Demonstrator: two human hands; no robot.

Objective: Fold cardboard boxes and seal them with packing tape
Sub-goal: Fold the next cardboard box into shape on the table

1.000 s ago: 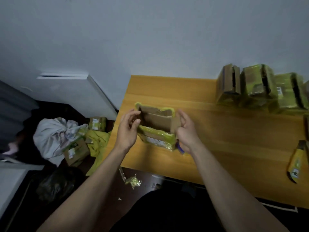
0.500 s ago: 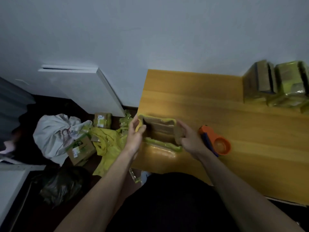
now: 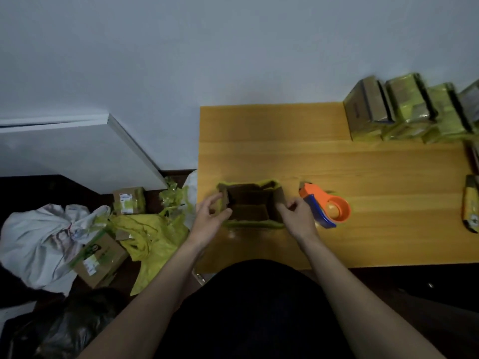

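A small open cardboard box (image 3: pixel 250 207) with yellow-green tape along its rim stands upright near the left front of the wooden table (image 3: pixel 337 167). My left hand (image 3: pixel 211 218) pinches the box's left flap with curled fingers. At the opposite side, my right hand (image 3: pixel 295 216) grips the right flap. An orange and blue tape dispenser (image 3: pixel 326 209) lies on the table just right of my right hand.
Several taped boxes (image 3: pixel 404 110) line the table's back right. A flat yellow-taped piece (image 3: pixel 471 211) lies at the right edge. On the floor to the left are cardboard boxes (image 3: pixel 99 255), yellow plastic scraps (image 3: pixel 153 239), a white bag (image 3: pixel 39 237) and a white panel (image 3: pixel 77 151).
The box has come down from a tilted hold to stand upright on the table with its opening facing up. The view has shifted, so the tape dispenser now shows beside my right hand.
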